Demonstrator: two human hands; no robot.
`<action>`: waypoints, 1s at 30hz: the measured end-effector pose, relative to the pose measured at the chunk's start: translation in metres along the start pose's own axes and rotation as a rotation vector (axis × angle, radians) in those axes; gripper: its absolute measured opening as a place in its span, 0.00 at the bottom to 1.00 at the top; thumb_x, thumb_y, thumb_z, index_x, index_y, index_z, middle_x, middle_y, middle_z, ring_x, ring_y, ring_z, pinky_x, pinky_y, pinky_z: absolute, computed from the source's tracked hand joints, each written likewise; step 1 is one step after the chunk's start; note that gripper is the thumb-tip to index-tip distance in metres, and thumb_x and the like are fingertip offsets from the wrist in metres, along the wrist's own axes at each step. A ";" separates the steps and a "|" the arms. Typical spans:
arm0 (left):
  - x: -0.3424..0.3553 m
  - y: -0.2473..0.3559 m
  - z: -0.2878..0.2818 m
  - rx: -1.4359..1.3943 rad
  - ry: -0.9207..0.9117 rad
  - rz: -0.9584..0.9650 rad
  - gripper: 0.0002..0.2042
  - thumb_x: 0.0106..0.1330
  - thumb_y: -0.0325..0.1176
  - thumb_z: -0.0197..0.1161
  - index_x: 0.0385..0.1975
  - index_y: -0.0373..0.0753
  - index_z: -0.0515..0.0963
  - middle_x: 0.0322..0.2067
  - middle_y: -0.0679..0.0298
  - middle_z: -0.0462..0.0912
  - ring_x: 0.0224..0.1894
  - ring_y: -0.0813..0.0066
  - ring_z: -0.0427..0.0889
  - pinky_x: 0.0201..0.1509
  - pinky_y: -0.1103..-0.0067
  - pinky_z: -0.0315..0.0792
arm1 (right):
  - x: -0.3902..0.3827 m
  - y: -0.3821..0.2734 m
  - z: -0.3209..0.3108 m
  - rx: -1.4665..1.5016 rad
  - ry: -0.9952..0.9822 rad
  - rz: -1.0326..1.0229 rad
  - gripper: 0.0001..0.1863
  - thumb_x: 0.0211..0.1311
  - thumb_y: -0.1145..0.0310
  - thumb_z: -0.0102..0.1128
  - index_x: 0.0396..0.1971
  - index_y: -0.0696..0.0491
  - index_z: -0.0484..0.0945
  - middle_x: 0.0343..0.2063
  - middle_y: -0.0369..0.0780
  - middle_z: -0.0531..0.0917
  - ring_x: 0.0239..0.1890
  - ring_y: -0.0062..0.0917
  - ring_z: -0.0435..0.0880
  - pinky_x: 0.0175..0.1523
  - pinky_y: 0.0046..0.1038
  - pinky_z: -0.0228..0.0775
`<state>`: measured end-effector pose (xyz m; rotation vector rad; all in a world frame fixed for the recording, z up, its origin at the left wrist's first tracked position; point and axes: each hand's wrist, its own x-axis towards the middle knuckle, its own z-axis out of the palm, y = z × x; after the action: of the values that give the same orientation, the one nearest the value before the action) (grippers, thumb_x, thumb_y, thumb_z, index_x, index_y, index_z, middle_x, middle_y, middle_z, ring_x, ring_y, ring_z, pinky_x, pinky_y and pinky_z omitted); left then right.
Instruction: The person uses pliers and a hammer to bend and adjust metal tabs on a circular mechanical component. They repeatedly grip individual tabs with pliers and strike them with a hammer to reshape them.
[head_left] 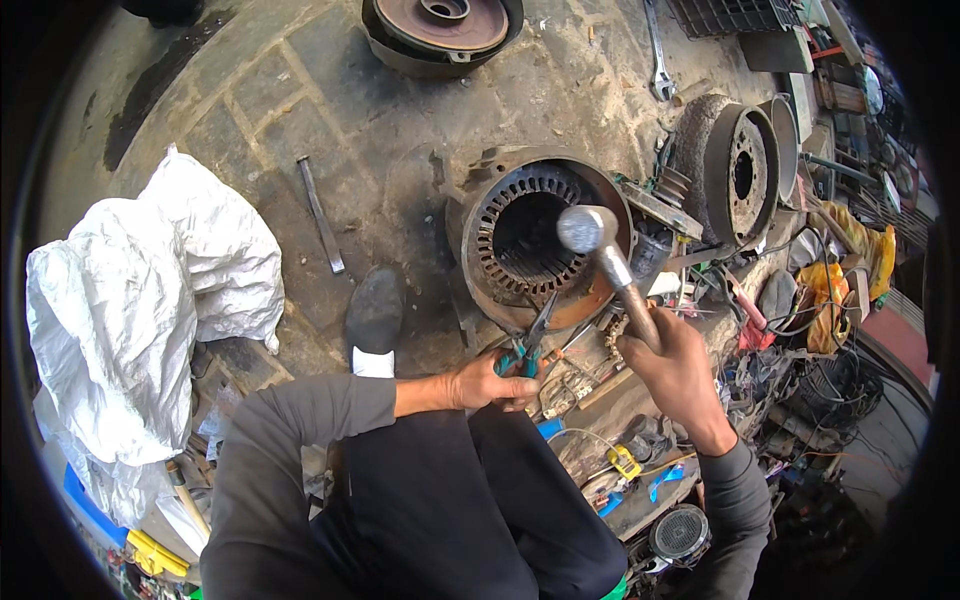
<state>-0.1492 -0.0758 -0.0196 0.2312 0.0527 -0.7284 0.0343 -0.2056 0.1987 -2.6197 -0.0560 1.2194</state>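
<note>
My left hand (495, 380) grips teal-handled long-nose pliers (527, 356), whose tips point up to the lower rim of a round, rusty motor housing (575, 312) with a ring of slots around its dark bore. My right hand (668, 370) is closed on the wooden handle of a hammer (590, 232); the steel head is raised over the right part of the housing's opening. Whether the plier tips touch the slotted ring is too small to tell.
My shoe (374, 305) is left of the housing. A white sack (130, 310) lies left, near a metal bar (320, 215). A round casting (441, 30) and a wrench (660, 60) lie above. Drums (740, 180), a yellow bag (830, 305), cables and scattered tools crowd the right side.
</note>
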 end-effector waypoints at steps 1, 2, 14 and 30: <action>0.001 0.000 -0.001 0.017 -0.015 0.028 0.12 0.77 0.41 0.67 0.41 0.41 0.73 0.26 0.69 0.73 0.28 0.80 0.72 0.31 0.78 0.71 | 0.015 -0.004 0.003 0.039 -0.034 -0.006 0.15 0.62 0.66 0.66 0.40 0.63 0.80 0.25 0.36 0.75 0.31 0.17 0.71 0.37 0.28 0.68; 0.001 -0.001 -0.001 0.032 -0.027 0.049 0.12 0.77 0.41 0.67 0.41 0.41 0.73 0.26 0.69 0.73 0.27 0.80 0.72 0.31 0.78 0.71 | 0.026 -0.006 0.002 -0.026 -0.094 0.006 0.15 0.62 0.67 0.66 0.40 0.63 0.80 0.24 0.37 0.74 0.30 0.18 0.71 0.36 0.28 0.68; 0.003 0.006 0.001 0.092 -0.027 0.054 0.12 0.77 0.41 0.66 0.37 0.39 0.75 0.24 0.68 0.75 0.26 0.80 0.74 0.33 0.78 0.71 | 0.034 -0.003 0.002 -0.250 -0.394 0.004 0.19 0.67 0.59 0.71 0.38 0.63 0.79 0.22 0.43 0.79 0.28 0.25 0.77 0.37 0.36 0.73; 0.006 0.013 0.008 0.118 -0.040 0.059 0.12 0.78 0.38 0.65 0.40 0.36 0.73 0.26 0.64 0.76 0.27 0.77 0.75 0.34 0.76 0.71 | 0.047 0.037 0.000 -0.354 -0.268 -0.381 0.14 0.60 0.67 0.69 0.35 0.60 0.75 0.18 0.54 0.81 0.26 0.55 0.85 0.33 0.50 0.79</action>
<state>-0.1366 -0.0722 -0.0100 0.3294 -0.0353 -0.6776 0.0621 -0.2351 0.1550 -2.5259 -0.8481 1.5104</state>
